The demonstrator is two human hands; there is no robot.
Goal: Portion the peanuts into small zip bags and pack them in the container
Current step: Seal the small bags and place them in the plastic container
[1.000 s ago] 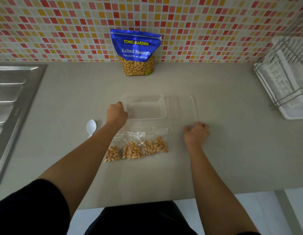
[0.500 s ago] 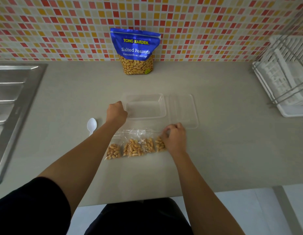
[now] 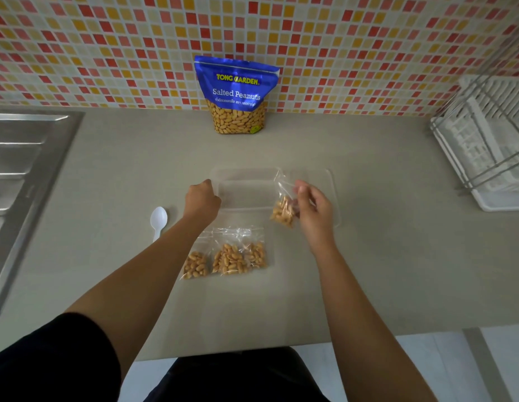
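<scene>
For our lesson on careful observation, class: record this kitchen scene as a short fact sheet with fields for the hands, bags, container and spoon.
Left hand: holds the left rim of the container
Right hand: pinches one filled bag above the container's right end
Bags on counter: three filled bags in a row, nearer the person
Container: clear, no bag inside; lid beside it, right
Spoon: white, left of the left hand
Peanut pouch: upright against the tiled wall

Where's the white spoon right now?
In the head view, the white spoon lies on the counter just left of the left hand, between it and the sink.
</scene>
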